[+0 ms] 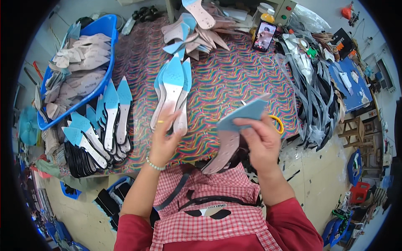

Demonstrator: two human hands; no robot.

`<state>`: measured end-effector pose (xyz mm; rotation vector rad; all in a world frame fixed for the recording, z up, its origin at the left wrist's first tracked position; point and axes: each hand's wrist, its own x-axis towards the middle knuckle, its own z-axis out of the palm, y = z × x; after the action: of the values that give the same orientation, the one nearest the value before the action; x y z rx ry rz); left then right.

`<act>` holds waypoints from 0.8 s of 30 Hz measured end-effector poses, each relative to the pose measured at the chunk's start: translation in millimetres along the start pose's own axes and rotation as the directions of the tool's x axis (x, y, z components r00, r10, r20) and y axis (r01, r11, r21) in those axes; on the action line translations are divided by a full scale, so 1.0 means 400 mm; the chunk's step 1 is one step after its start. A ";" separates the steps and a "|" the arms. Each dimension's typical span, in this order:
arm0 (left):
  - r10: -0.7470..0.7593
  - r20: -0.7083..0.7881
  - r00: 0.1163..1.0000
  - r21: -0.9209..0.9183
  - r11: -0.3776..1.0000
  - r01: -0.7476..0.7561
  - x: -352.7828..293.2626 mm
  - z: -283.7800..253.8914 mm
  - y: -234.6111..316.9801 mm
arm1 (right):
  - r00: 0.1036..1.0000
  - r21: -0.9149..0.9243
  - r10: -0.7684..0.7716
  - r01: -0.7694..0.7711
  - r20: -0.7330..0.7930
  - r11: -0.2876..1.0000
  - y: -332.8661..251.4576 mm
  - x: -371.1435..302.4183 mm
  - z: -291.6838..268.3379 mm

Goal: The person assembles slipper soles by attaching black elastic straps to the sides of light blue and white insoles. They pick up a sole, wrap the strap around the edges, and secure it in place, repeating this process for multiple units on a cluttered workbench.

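My right hand [264,142] grips a shoe insole [228,142] with a blue pointed toe and a pale, dotted heel part. It is held tilted above the table's near edge, thumb on the blue part. My left hand [164,136], with a ring and a beaded bracelet, is over the heel ends of a small fanned pile of similar insoles [173,77]. Its fingers look apart and slightly blurred; whether they touch the pile I cannot tell. A yellow loop [276,124], perhaps a handle, shows just beside my right hand.
Rows of black-edged insoles [111,113] lie left, below a blue basket [112,46] of pale pieces. More loose insoles [194,39] are heaped at the back. A phone [264,36] leans against a bottle [268,16]. Grey and black strips [307,83] hang at the right edge.
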<state>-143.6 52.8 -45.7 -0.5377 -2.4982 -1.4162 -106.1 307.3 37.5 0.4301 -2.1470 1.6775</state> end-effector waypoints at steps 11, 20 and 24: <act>-0.504 0.250 0.827 -0.795 0.381 0.473 -0.089 -0.095 0.146 | 0.859 0.352 0.347 -0.479 0.376 0.804 -0.008 -0.035 0.097; -0.573 0.099 0.814 -0.821 0.414 0.392 -0.122 -0.082 0.183 | 0.767 0.575 0.406 -0.641 0.496 0.509 0.052 -0.082 0.230; -0.596 0.086 0.799 -0.823 0.409 0.394 -0.129 -0.067 0.198 | 0.777 0.561 0.451 -0.630 0.440 0.538 0.050 -0.085 0.244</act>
<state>-63.6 56.1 11.0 0.3353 -1.7099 -2.7121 -95.8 217.8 -16.7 0.1342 -1.8216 2.9656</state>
